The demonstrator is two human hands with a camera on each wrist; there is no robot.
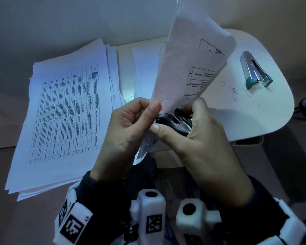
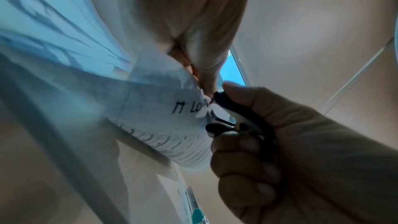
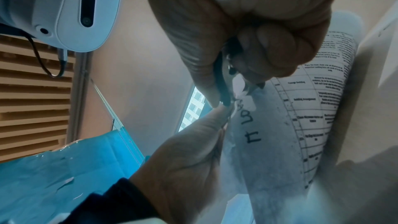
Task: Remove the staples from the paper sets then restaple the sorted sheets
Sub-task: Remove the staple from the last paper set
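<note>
My left hand [image 1: 131, 124] pinches the corner of a stapled paper set [image 1: 187, 68] and holds it upright above the table edge. The sheets curl over at the top and show a printed table. My right hand [image 1: 193, 131] grips a black staple remover [image 1: 175, 122], whose metal claws [image 2: 217, 117] bite at the held corner beside handwritten marks [image 2: 189, 106]. In the right wrist view the staple remover [image 3: 226, 81] meets the paper set [image 3: 280, 125] right at the left hand's thumb [image 3: 217, 113]. The staple itself is hidden.
A thick stack of printed sheets [image 1: 64, 112] lies to the left, with more paper [image 1: 143, 71] behind the held set. On the round white table [image 1: 265, 117] at right lie a silver and green stapler [image 1: 254, 71] and several pulled staples [image 1: 237, 92].
</note>
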